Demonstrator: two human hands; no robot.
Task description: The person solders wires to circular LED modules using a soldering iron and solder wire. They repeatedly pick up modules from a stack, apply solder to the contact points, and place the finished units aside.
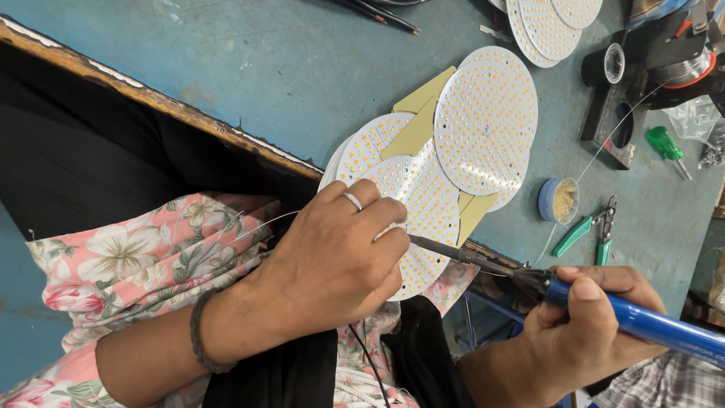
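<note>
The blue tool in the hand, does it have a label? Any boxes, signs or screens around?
Soldering iron: in the right hand, blue handle with small white print.
Plastic bag: clear, crumpled, far right of the table.
No signs or screens.

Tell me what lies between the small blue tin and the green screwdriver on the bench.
In the head view, green-handled pliers lie between the blue tin and green screwdriver, amid bare blue benchtop.

Left hand w/ silver ring, dark wristband (floral pink clothing).
</note>
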